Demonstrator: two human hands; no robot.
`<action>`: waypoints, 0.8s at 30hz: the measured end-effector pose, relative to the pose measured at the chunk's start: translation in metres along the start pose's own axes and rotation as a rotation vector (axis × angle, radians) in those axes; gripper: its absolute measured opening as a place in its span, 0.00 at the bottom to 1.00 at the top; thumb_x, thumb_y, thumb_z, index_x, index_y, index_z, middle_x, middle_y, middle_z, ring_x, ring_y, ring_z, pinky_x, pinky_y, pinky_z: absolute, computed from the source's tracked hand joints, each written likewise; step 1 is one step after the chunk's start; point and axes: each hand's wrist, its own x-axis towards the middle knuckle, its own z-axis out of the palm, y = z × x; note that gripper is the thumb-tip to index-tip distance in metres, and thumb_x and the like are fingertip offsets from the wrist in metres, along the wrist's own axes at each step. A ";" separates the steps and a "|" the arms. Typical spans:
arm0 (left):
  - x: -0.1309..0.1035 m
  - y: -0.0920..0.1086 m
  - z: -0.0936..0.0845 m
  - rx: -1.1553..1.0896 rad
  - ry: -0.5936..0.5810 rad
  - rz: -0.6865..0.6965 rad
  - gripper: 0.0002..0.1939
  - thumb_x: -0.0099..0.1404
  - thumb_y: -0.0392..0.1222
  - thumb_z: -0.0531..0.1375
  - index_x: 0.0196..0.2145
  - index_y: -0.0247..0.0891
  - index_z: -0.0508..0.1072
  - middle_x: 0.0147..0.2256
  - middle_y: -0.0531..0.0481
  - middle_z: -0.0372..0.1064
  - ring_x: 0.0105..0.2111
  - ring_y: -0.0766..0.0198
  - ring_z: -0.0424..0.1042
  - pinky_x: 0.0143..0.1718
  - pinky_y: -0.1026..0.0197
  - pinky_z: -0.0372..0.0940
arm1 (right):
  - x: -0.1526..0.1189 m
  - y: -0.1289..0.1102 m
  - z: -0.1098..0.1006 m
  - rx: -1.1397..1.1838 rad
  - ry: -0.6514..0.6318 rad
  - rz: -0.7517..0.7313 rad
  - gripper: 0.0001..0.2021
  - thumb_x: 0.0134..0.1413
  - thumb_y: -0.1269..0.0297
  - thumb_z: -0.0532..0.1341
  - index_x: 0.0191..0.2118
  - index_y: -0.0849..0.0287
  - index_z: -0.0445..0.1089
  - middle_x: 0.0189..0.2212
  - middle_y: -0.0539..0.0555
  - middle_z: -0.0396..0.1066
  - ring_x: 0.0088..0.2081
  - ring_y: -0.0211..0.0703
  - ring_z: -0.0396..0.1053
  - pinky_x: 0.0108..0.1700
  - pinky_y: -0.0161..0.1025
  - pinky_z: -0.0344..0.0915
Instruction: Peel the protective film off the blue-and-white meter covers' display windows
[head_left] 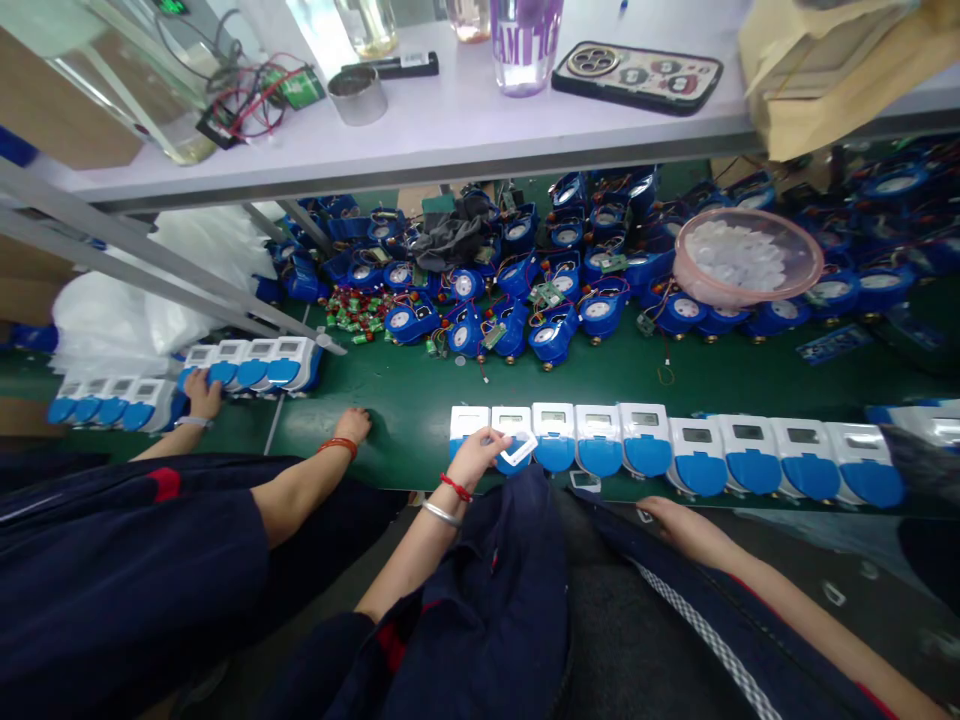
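White frame (523, 455): in the left hand (478, 458), tilted, over the second meter (512, 437) from the left end of the row; whether it touches the casing, cannot tell.
Left grip: thumb and fingers pinching the frame at its left edge; red cord and silver bangle on the wrist.
Right hand (684, 527): low, just off the near edge of the desk (405, 395); a small pale piece (644, 516) shows by the fingertips. Held or lying beyond, cannot tell; grip state unclear.
Frame handling: probably very light, thin stiff plastic, smooth enough to slip; could crack or bend if twisted. Best taken by the outer rim, fingers off the middle.
Meter handling: likely heavier and rigid; steadied by the white sides, clear of the display.
Near edge: another frame (585, 482) just below the row.
Behind: blue meter bodies (551, 340) with loose wires; pink bowl (806, 275) of clear pieces.
Co-worker: one hand (201, 395) on a blue-and-white unit at left, the other (352, 425) resting on the desk.
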 end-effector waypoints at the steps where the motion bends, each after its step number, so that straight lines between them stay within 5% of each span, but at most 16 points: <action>1: 0.003 -0.001 0.001 0.037 -0.050 0.007 0.20 0.49 0.54 0.65 0.22 0.36 0.64 0.41 0.44 0.69 0.33 0.65 0.67 0.23 0.69 0.57 | 0.015 -0.022 0.000 0.171 -0.139 -0.055 0.14 0.52 0.59 0.55 0.40 0.56 0.74 0.39 0.59 0.75 0.41 0.49 0.73 0.46 0.45 0.66; 3: 0.010 -0.002 0.004 0.099 -0.142 0.017 0.19 0.49 0.54 0.65 0.23 0.36 0.64 0.39 0.45 0.70 0.30 0.66 0.67 0.22 0.69 0.56 | 0.052 -0.066 0.002 0.469 -0.206 -0.093 0.17 0.56 0.57 0.53 0.46 0.58 0.69 0.39 0.57 0.75 0.38 0.45 0.73 0.45 0.43 0.67; 5: 0.016 -0.004 0.003 0.136 -0.202 0.032 0.19 0.50 0.54 0.64 0.23 0.35 0.64 0.38 0.45 0.69 0.27 0.69 0.65 0.21 0.69 0.55 | 0.088 -0.101 0.011 0.606 -0.106 -0.079 0.16 0.54 0.56 0.57 0.46 0.59 0.68 0.40 0.57 0.74 0.38 0.43 0.73 0.42 0.40 0.68; 8: 0.024 -0.004 -0.003 0.160 -0.244 0.048 0.20 0.52 0.55 0.64 0.24 0.35 0.63 0.38 0.47 0.69 0.24 0.72 0.61 0.21 0.69 0.55 | 0.123 -0.126 0.031 0.646 -0.108 -0.029 0.14 0.52 0.56 0.60 0.39 0.61 0.68 0.32 0.54 0.75 0.29 0.39 0.72 0.29 0.33 0.67; 13: 0.034 -0.007 -0.022 0.253 -0.138 0.128 0.18 0.58 0.55 0.59 0.30 0.35 0.69 0.39 0.46 0.69 0.32 0.65 0.67 0.27 0.66 0.61 | 0.144 -0.128 0.050 0.839 -0.281 0.051 0.10 0.52 0.58 0.61 0.31 0.61 0.65 0.21 0.51 0.73 0.24 0.37 0.72 0.28 0.32 0.68; 18: 0.047 -0.015 -0.047 0.862 0.262 0.570 0.17 0.64 0.45 0.56 0.49 0.41 0.71 0.48 0.41 0.64 0.50 0.53 0.61 0.52 0.49 0.57 | 0.168 -0.125 0.061 0.989 -0.176 0.283 0.07 0.53 0.63 0.62 0.29 0.59 0.64 0.23 0.53 0.74 0.26 0.39 0.74 0.31 0.32 0.71; 24: 0.063 -0.027 -0.064 1.255 0.097 0.766 0.22 0.62 0.42 0.57 0.54 0.48 0.67 0.52 0.42 0.58 0.52 0.51 0.56 0.53 0.46 0.56 | 0.188 -0.126 0.084 1.029 -0.133 0.363 0.05 0.53 0.66 0.62 0.30 0.60 0.66 0.25 0.55 0.75 0.28 0.40 0.75 0.31 0.33 0.72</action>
